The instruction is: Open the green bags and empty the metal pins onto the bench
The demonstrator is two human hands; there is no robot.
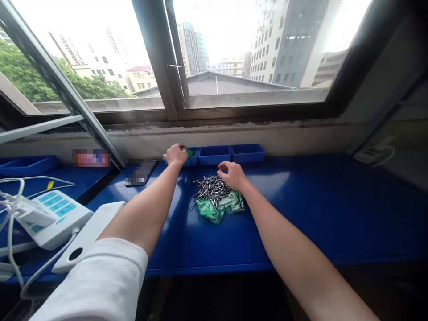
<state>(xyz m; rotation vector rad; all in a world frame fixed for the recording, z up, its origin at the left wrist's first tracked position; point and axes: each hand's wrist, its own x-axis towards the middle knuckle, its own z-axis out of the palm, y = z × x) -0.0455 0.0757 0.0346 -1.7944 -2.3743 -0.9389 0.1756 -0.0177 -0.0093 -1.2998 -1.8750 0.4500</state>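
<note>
My left hand [176,154] is at the left blue bin [192,161], its fingers closed on a green plastic bag [191,153], part of which shows beside the fingertips and over the bin. My right hand [232,175] hovers by the upper right side of a heap of small metal pins [211,188]. Its thumb and fingers are curved but apart, and I see nothing between them. Crumpled green plastic bags [209,210] lie under and in front of the heap, with some pins on top of them.
A middle blue bin [214,155] and a right blue bin [247,153] line the wall on the blue table [301,214]. To the left are a dark phone-like slab [142,173], a white power strip [60,214] with cables, and a long white device [90,232].
</note>
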